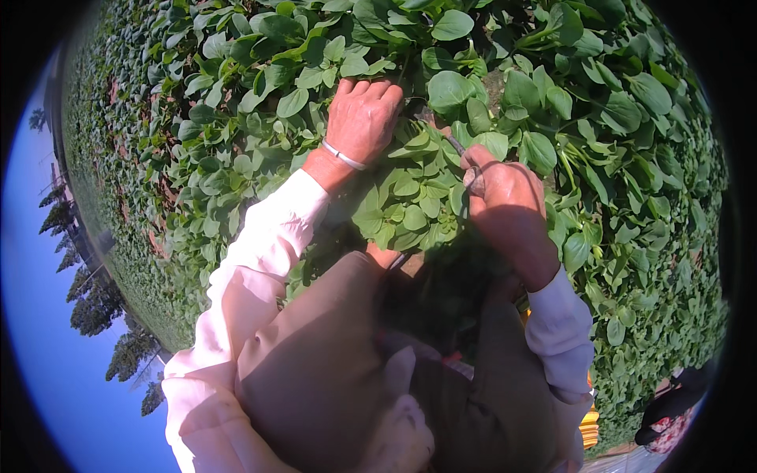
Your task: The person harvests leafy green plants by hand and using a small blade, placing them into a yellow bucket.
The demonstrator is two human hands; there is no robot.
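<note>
My left hand, a pale bracelet on its wrist, reaches into the leafy greens with its fingers curled down. Leaves hide the fingertips and the stems at them. To the right, my right hand is closed round the handle of a hand tool. A thin dark metal part of it runs up and left from the fist; its far end is lost among the leaves, so its exact kind does not show. Between my hands and my knees stands a lighter green clump of plants.
Dense rows of broad-leaved plants surround me. My bent knees are close below the hands. Something yellow and striped lies by my right sleeve. Another person is partly seen at lower right. Trees stand far left.
</note>
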